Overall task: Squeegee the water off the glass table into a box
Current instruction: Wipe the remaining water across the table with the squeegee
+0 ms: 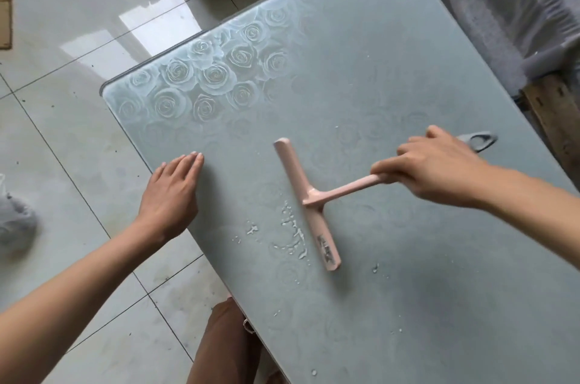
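A pink squeegee (pixel 306 203) lies with its blade on the grey-green glass table (pixel 392 76), which has a rose pattern at its far left corner. My right hand (pixel 439 168) is shut on the squeegee's handle, right of the blade. Water drops and streaks (pixel 292 228) sit just left of the blade's near half, with a few more drops (pixel 375 268) towards the near edge. My left hand (pixel 172 195) rests flat on the table's left edge, fingers together, holding nothing. No box is in view.
A grey loop-shaped object (pixel 480 140) lies on the table behind my right hand. A grey upholstered seat (pixel 502 7) stands beyond the table at the right. White tiled floor (pixel 62 101) runs along the left. My knee (pixel 226 343) is under the near edge.
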Motion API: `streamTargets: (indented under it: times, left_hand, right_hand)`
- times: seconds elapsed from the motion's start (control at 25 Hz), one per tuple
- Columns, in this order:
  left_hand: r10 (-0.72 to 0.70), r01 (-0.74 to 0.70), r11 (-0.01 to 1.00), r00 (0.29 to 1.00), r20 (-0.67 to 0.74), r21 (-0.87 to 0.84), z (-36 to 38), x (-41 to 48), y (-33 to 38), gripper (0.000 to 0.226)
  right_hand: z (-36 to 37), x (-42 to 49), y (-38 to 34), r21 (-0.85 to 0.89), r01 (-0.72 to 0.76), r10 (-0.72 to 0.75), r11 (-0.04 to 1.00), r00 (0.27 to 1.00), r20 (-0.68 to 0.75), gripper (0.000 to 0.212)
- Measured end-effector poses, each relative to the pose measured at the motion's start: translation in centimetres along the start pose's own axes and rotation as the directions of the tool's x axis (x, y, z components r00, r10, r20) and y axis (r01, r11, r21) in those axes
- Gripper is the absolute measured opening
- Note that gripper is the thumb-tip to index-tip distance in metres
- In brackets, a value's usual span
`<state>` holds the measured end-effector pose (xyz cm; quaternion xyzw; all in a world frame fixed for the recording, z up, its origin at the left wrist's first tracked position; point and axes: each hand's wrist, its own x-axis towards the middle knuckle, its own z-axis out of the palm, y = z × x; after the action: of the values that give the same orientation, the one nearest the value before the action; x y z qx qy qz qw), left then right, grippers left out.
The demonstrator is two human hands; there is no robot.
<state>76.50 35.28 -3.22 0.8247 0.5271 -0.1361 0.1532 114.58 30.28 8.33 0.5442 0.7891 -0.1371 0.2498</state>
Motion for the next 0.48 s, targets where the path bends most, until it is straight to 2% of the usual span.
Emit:
streamTargets:
  times: [0.08, 0.12, 0.2, 0.28, 0.32, 0.4, 0.48]
  left_hand:
    - [0.037, -0.037, 0.999, 0.999, 0.006, -0.02, -0.9, 0.4, -0.7, 0.065]
    - [0.041, -0.04, 0.998, 0.999, 0.016, -0.041, -1.4, 0.7, -0.8, 0.064]
    - [0.016, -0.014, 0.998, 0.999, 0.037, -0.062, -2.6, 1.6, -1.1, 0.065]
    - [-0.015, 0.016, 0.999, 1.0, 0.022, -0.043, -3.5, 2.7, -1.6, 0.068]
    - [-0.021, 0.021, 1.0, 1.0, 0.019, -0.023, -3.9, 3.2, -1.8, 0.069]
    - [-0.02, 0.02, 1.0, 1.0, 0.022, 0.006, -4.2, 3.9, -2.2, 0.07]
    - [-0.002, 0.002, 1.0, 1.0, 0.018, 0.018, -4.3, 4.4, -3.0, 0.069]
  right_hand:
    - [-2.8, -0.8, 3.2, -0.039, -0.123, 0.123, 0.992, 0.992, 0.002, 0.035]
    - [-4.0, -0.6, 4.1, -0.003, -0.208, 0.208, 0.978, 0.978, 0.014, 0.033]
    - [-6.0, 2.0, 3.0, 0.248, -0.305, 0.299, 0.919, 0.952, 0.063, 0.026]
    - [-6.4, 6.2, -0.7, 0.526, -0.285, 0.269, 0.801, 0.957, 0.109, 0.025]
    - [-6.1, 8.0, -3.0, 0.603, -0.27, 0.267, 0.751, 0.959, 0.097, 0.027]
    - [-4.9, 9.5, -6.9, 0.622, -0.304, 0.334, 0.721, 0.94, 0.071, 0.032]
    - [-3.6, 8.2, -9.6, 0.505, -0.386, 0.416, 0.772, 0.908, 0.059, 0.044]
